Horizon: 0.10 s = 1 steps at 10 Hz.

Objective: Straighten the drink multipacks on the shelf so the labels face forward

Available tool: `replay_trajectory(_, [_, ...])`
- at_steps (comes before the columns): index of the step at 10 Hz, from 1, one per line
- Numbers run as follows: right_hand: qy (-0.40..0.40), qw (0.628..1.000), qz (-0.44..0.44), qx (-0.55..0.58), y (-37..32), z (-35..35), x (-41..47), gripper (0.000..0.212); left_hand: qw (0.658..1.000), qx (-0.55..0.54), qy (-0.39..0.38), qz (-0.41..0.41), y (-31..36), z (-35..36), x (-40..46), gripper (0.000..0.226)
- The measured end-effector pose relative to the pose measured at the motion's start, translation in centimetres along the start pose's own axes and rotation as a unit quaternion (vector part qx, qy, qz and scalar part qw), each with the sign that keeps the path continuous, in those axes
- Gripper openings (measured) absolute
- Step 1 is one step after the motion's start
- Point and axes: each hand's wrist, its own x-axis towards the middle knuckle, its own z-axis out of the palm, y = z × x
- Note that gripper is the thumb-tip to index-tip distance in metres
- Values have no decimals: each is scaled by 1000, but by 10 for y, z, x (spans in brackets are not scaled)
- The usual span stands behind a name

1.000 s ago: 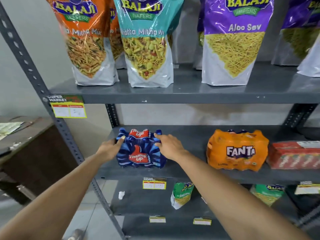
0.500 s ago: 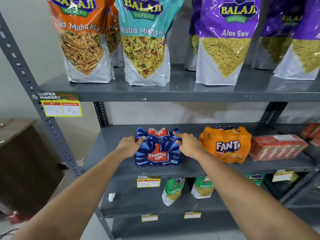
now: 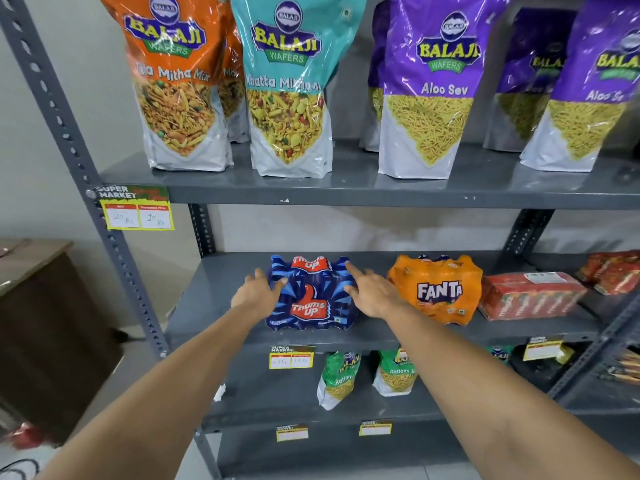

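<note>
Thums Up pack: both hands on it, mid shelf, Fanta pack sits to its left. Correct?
Not quite. In the head view the Fanta pack sits to the right of the Thums Up pack, not left. Left hand and right hand flank the blue pack on the middle shelf.

My right hand [image 3: 372,294] covers the Thums Up pack [image 3: 311,294]'s right edge, left hand [image 3: 256,292] its left edge; can't tell if the fingers actually touch the wrap. Right of the pack, the red cartons [image 3: 531,294] are blurred, print unreadable. Below it, price tag [image 3: 291,358] handwriting is too small to read. Above it, the snack bags [image 3: 433,81] are cut off at the top frame edge.
</note>
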Motion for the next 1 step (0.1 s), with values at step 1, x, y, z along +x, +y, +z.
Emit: replay_trajectory(1, [94,993,-36,-63,10,-10,-14,46,994,72,77,32,5,-5,-22,52])
